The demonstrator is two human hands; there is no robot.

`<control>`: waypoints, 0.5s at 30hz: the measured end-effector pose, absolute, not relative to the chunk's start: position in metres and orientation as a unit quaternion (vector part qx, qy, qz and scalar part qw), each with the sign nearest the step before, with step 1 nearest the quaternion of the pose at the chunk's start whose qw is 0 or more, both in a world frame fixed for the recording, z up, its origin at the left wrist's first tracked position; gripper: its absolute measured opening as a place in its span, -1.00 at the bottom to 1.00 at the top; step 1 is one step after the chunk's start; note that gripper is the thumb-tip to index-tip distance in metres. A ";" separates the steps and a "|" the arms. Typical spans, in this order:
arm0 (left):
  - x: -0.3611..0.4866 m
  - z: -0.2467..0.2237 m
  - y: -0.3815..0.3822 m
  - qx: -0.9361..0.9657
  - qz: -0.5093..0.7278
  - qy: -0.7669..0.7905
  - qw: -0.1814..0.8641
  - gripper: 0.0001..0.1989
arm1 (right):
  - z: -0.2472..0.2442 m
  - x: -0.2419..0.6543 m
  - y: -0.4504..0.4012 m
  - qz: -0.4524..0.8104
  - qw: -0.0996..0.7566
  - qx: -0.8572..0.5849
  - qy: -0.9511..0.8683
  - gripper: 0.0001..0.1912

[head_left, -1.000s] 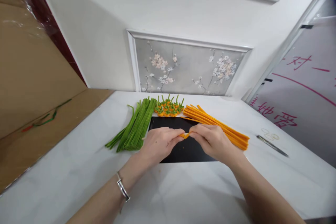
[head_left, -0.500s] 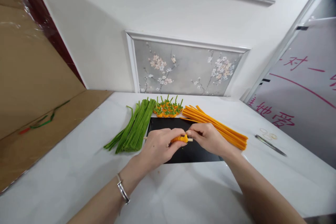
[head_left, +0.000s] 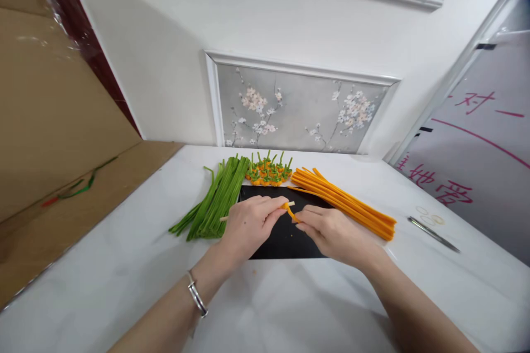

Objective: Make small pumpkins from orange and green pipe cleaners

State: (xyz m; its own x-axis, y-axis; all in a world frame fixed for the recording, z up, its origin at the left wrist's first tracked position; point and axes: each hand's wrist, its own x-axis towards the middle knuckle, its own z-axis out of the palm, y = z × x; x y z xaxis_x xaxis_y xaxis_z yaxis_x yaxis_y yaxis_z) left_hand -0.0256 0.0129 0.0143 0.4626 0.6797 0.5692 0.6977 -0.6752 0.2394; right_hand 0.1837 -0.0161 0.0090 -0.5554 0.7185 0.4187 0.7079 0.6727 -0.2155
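My left hand (head_left: 253, 224) is closed round a thin pale stick (head_left: 291, 203), whose ends show on both sides of the fingers. An orange fuzzy strip (head_left: 292, 214) is looped at the stick near my left fingertips. Its free part runs to my right hand (head_left: 327, 229), whose thumb and fingers pinch it. Both hands are above a black mat (head_left: 271, 245). A bundle of green fuzzy stems (head_left: 223, 198) lies to the left and a bundle of orange ones (head_left: 348, 202) to the right. Several small orange and green pieces (head_left: 269, 171) stand between the bundles.
Tweezers (head_left: 433, 233) and a few thin rings (head_left: 429, 217) lie on the white table (head_left: 265, 309) at the right. Cardboard (head_left: 53, 121) stands at the left. Behind the table rises a wall with a framed floral panel (head_left: 298, 107).
My left hand has turned, tilting the right end of the stick upward. My right hand has moved slightly lower, with the orange strip now stretched between the hands. The view has shifted slightly.
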 end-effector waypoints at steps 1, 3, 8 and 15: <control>-0.026 0.014 0.013 -0.856 -0.319 -0.407 0.020 -0.80 | 0.009 0.184 -0.017 -0.003 0.240 -0.407 -0.881 -0.78; -0.027 0.014 0.014 -0.857 -0.306 -0.413 0.031 -0.80 | 0.011 0.183 -0.020 -0.027 0.243 -0.406 -0.881 -0.76; -0.027 0.012 0.015 -0.882 -0.265 -0.385 0.053 -0.83 | 0.016 0.181 -0.022 -0.064 0.297 -0.381 -0.873 -0.74; -0.024 0.013 0.012 -0.913 -0.269 -0.304 0.039 -0.83 | 0.015 0.184 -0.007 0.070 0.410 -0.402 -0.816 -0.75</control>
State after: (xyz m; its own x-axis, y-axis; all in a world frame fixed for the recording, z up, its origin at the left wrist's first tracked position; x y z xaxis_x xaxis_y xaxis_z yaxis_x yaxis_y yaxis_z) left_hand -0.0241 0.0124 0.0131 0.6707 0.5342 0.5146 0.5761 -0.8121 0.0923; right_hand 0.1844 -0.0066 0.0151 -0.3403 0.7136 0.6124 0.5982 0.6668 -0.4446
